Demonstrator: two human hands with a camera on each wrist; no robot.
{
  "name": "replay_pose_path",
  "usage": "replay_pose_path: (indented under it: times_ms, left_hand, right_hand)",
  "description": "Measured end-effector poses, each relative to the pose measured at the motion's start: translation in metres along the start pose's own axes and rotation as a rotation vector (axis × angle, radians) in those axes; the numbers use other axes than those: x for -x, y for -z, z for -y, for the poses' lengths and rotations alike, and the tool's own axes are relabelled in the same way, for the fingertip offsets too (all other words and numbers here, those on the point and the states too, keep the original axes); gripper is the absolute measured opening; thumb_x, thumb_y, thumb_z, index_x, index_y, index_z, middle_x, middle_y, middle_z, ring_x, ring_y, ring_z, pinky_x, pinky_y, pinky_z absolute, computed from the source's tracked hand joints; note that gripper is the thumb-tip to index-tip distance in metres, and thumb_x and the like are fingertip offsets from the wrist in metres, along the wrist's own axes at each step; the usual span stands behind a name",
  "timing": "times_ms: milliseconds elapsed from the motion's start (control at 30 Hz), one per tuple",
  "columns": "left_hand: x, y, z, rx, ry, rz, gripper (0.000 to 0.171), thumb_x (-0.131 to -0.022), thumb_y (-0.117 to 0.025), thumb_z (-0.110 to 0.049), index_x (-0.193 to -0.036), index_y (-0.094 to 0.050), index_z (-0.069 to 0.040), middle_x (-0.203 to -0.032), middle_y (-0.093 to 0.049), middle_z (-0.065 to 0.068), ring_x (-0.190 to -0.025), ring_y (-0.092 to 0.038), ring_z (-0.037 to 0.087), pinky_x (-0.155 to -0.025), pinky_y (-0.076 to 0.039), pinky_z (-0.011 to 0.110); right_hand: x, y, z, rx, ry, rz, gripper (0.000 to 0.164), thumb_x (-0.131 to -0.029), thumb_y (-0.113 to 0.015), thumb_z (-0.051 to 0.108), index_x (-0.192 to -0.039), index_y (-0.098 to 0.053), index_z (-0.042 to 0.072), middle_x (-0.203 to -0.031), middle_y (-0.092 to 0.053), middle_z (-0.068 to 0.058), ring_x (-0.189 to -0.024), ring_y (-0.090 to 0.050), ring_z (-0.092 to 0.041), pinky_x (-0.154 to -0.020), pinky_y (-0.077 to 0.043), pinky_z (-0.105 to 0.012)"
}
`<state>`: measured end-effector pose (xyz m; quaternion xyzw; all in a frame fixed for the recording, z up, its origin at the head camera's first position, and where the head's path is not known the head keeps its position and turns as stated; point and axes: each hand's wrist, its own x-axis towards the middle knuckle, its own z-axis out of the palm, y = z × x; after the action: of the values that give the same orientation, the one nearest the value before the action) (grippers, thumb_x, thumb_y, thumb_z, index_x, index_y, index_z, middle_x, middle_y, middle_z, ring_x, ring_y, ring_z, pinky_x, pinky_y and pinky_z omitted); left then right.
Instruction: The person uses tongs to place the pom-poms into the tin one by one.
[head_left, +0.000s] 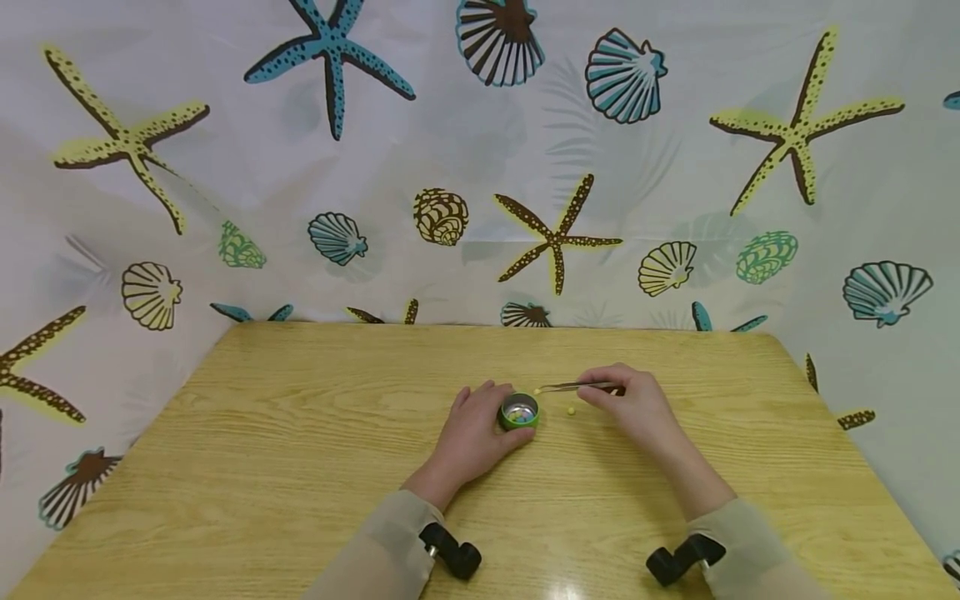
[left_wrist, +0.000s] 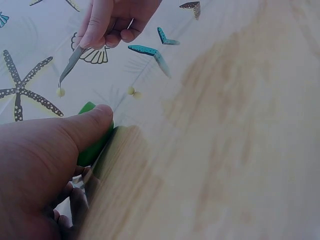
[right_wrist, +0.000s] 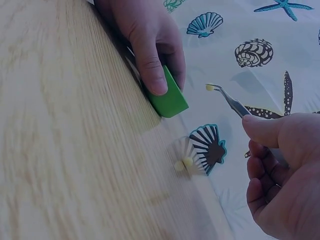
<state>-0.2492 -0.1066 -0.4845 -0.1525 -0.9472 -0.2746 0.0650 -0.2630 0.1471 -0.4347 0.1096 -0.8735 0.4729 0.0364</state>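
My left hand [head_left: 474, 432] holds a small round green tin [right_wrist: 173, 101] upright on the table, with thumb and fingers around its sides. Several small coloured beads [head_left: 519, 414] lie on the tin's shiny bottom. My right hand [head_left: 632, 402] pinches a pair of metal tweezers [head_left: 562, 387] between thumb and fingers. At the bent tips of the tweezers is a small yellow bead [right_wrist: 209, 87], held just to the right of the tin's rim. Another yellow bead [head_left: 572, 411] lies on the table between the tin and my right hand.
The wood-grain table [head_left: 300, 417] is glossy and reflects things on it. Behind it and at both sides hangs a pale cloth [head_left: 420, 150] printed with shells and starfish. A black wrist mount [head_left: 450, 552] sits on each sleeve.
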Motion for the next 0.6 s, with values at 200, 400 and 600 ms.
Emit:
replay_pose_path:
  times_ms: [200,400,600]
  left_hand:
    - [-0.001,-0.001,0.001,-0.001,-0.01,-0.005,0.071,-0.089,-0.074,-0.052,-0.143,-0.056,-0.01,-0.145,-0.055,0.008,-0.144,-0.037,0.029,-0.122,-0.014,0.049]
    - [-0.001,-0.002,0.001,-0.002,-0.014,-0.008,0.071,-0.089,-0.074,-0.053,-0.143,-0.055,-0.01,-0.145,-0.055,0.008,-0.144,-0.038,0.029,-0.122,-0.015,0.05]
    - [0.0,-0.002,0.002,-0.01,-0.011,-0.013,0.072,-0.089,-0.073,-0.054,-0.143,-0.054,-0.01,-0.144,-0.056,0.008,-0.144,-0.038,0.028,-0.122,-0.015,0.049]
  right_hand:
    - [0.0,-0.007,0.003,-0.028,-0.006,0.018,0.014,-0.094,-0.075,0.028,-0.106,-0.077,0.022,-0.104,-0.068,0.002,-0.088,-0.056,-0.022,-0.071,-0.049,-0.036]
    - [-0.001,-0.013,0.003,-0.046,-0.017,0.025,0.013,-0.094,-0.075,0.027,-0.106,-0.077,0.022,-0.104,-0.069,0.002,-0.088,-0.056,-0.022,-0.071,-0.049,-0.036]
    - [-0.003,-0.016,0.004,-0.028,-0.011,0.026,0.012,-0.094,-0.075,0.027,-0.105,-0.078,0.023,-0.104,-0.068,0.004,-0.087,-0.056,-0.021,-0.071,-0.049,-0.035]
